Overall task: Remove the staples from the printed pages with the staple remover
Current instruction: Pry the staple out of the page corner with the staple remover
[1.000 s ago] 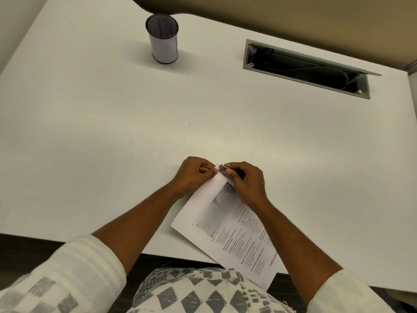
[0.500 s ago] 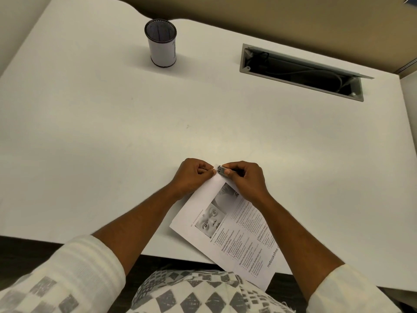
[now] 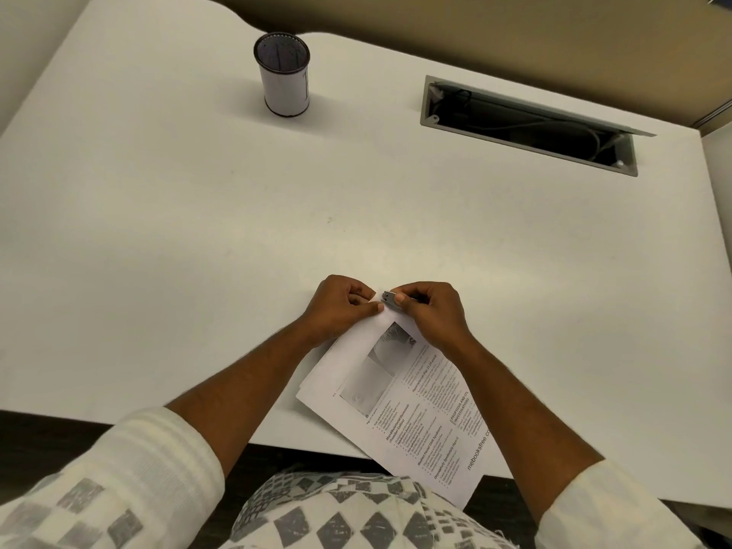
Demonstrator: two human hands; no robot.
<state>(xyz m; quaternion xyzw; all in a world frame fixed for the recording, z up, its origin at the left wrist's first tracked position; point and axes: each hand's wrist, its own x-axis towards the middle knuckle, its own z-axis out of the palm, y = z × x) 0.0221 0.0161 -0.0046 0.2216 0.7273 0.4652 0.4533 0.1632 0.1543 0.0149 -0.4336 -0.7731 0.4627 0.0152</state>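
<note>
The printed pages point(image 3: 400, 394) lie slanted on the white desk point(image 3: 198, 231), their lower end hanging over the near edge. My left hand point(image 3: 340, 307) pinches the far corner of the pages between thumb and fingers. My right hand point(image 3: 431, 311) grips the small metal staple remover point(image 3: 389, 297), whose jaws sit at that same corner. The staple itself is hidden by my fingers and the tool.
A white cylindrical pen cup point(image 3: 283, 75) with a dark rim stands at the far left of the desk. A grey-framed cable slot point(image 3: 530, 124) is cut into the desk at the far right. Beige partition behind the desk.
Both hands stay at the corner of the pages. The top sheet has shifted so its picture looks paler and partly covered. The view has tilted slightly.
</note>
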